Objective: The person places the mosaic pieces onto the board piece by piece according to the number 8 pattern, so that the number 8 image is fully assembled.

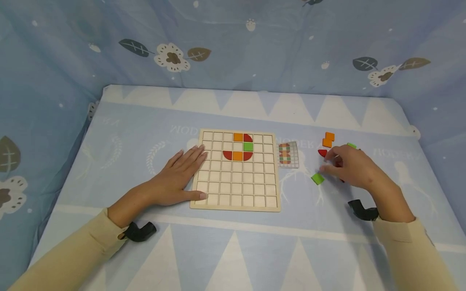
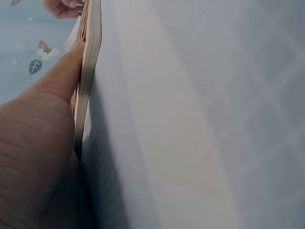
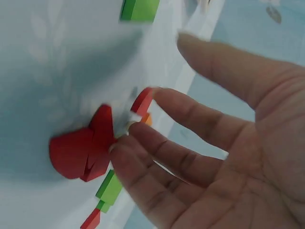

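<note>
Curtain (image 1: 276, 48): blue cloth printed with flowers and leaves, hung around the table.
Table (image 1: 174, 250): covered in pale patterned material; a strip of it separated card from loose pieces.
Board (image 1: 218, 178): wood-like grid at mid-table, with coloured pieces (image 1: 238, 156) in its upper cells.
Left hand (image 1: 172, 182): spread flat, overlapping the board's left edge.
Right hand (image 1: 349, 165): fingers loosely bent, thumb parted, right of the card.
Card (image 1: 289, 154): gridded, beside the board's right edge.
Red pieces (image 3: 71, 155): curved, piled by the right fingertips.
Orange squares (image 1: 327, 139): beyond that hand.
Green square (image 1: 317, 178): near its thumb.
</note>
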`<state>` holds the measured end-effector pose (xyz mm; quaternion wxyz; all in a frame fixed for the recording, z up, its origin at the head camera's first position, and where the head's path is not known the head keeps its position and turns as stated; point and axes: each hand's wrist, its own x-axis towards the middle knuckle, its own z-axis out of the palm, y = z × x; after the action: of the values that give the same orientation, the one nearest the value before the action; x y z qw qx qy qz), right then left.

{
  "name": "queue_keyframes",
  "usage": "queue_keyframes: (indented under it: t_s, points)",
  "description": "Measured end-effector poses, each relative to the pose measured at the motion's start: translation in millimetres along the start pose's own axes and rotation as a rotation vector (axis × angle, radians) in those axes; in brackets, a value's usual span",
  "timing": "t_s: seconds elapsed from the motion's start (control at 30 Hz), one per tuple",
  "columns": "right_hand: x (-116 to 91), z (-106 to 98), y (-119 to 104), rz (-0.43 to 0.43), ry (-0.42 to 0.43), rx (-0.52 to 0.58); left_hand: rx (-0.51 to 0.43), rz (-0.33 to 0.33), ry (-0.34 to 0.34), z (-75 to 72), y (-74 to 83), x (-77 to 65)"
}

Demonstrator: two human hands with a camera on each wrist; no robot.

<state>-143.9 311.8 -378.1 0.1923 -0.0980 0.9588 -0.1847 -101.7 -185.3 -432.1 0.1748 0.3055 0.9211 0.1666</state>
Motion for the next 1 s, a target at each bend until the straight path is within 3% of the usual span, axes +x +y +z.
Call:
queue_keyframes:
  t_s: [0.33,0.83,1.0]
  points:
    - [-15.6,19.3,-11.4,-0.045,0.026,-0.109,-0.004,0.0,0.0,-1.3,1.5,-0.5]
    - [-21.8,32.0,-13.2,-0.103,0.116,-0.101,-0.012,-0.002,0.0,1.0,-0.6,-1.4]
    - [-21.3,30.9,-16.6,-0.066,0.097,-0.091,-0.014,0.001,0.004,0.3,0.4,-1.5]
